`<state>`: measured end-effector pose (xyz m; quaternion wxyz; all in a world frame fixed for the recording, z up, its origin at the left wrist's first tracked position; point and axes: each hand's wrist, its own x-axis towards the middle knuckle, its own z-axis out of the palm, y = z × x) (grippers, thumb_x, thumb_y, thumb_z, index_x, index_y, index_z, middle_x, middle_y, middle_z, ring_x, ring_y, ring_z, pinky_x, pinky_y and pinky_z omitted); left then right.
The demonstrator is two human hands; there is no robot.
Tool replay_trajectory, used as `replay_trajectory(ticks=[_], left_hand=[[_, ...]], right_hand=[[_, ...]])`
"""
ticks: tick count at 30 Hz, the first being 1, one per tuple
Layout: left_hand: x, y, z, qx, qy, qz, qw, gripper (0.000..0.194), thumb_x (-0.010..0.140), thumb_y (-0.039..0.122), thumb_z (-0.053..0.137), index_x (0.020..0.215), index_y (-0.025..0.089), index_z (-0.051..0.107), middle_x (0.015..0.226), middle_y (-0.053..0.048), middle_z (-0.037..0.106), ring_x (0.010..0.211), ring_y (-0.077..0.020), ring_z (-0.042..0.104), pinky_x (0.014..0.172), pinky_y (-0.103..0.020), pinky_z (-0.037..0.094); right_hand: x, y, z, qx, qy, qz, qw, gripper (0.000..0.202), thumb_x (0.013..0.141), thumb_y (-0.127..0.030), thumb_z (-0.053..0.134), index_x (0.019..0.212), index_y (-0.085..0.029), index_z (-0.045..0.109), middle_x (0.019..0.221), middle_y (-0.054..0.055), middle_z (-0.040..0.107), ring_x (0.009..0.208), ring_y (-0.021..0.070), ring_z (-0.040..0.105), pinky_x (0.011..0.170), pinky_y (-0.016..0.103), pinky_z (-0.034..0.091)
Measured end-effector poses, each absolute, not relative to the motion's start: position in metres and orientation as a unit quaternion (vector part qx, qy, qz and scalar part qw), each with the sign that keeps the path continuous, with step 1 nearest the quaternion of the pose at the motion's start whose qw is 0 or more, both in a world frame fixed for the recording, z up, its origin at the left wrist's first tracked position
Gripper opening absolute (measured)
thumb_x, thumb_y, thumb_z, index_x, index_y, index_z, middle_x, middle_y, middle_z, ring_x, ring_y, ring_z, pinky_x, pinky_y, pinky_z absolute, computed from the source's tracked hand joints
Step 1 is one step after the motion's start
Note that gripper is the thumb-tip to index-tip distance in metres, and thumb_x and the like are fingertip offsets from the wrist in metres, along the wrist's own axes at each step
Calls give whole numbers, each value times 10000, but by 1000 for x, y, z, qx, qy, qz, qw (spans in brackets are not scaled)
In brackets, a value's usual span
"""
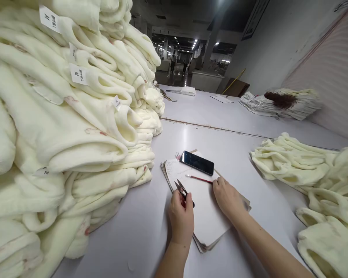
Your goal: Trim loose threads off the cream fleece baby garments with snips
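My left hand (pixel 181 216) is closed around a small pair of thread snips (pixel 181 188), blades pointing up and away from me. Over the right side of a paper pad (pixel 204 210), my right hand (pixel 227 195) has its fingers closed on the end of a red pencil (pixel 200 178), which lies nearly flat across the sheet. A dark smartphone (pixel 197 163) rests on the pad's upper part, just beyond the pencil. Some handwriting shows at the pad's upper left corner.
A tall heap of cream fleece garments (pixel 75 116) with size M tags fills the left. More cream garments (pixel 313 173) lie at the right. Beyond a seam in the white table (pixel 214 135) sit stacked papers (pixel 281 103) near the wall.
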<state>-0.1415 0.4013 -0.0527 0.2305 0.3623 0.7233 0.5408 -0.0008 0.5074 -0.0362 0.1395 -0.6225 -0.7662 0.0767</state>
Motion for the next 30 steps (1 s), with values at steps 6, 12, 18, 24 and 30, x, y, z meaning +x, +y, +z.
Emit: replay_trajectory(ticks=[6, 12, 18, 24, 30], left_hand=[[-142, 404, -55, 408, 767, 456, 194, 38, 811, 233, 550, 826, 200, 539, 757, -18, 563, 693, -182, 557, 639, -295, 427], [-143, 406, -56, 431, 777, 419, 187, 115, 785, 259, 603, 872, 189, 577, 847, -47, 560, 781, -209, 574, 700, -335, 451], [-143, 406, -59, 429, 767, 436, 195, 207, 782, 297, 617, 962, 200, 593, 852, -56, 569, 808, -236, 583, 713, -366, 455], [-141, 406, -64, 425, 762, 450, 191, 404, 772, 326, 627, 1145, 192, 547, 887, -61, 571, 766, -226, 585, 686, -359, 459], [-140, 405, -63, 434, 768, 431, 190, 512, 786, 317, 622, 1246, 137, 489, 939, -85, 569, 785, -220, 589, 726, -364, 472]], right_hand=[[2, 510, -34, -616, -699, 208, 296, 107, 869, -286, 434, 872, -204, 502, 830, 48, 595, 709, 194, 630, 622, 305, 456], [-48, 522, -48, -536, -658, 379, 370, 293, 832, -521, 457, 806, -229, 441, 600, -11, 629, 501, 180, 611, 450, 264, 431], [-54, 520, -57, -522, -647, 401, 385, 243, 831, -470, 475, 776, -239, 423, 483, -38, 579, 492, 189, 580, 517, 290, 442], [-53, 521, -56, -529, -659, 388, 367, 230, 823, -460, 477, 765, -241, 434, 485, -34, 581, 491, 195, 568, 525, 297, 430], [-53, 522, -56, -534, -666, 380, 355, 195, 813, -414, 478, 739, -245, 415, 448, -50, 562, 451, 186, 554, 510, 290, 421]])
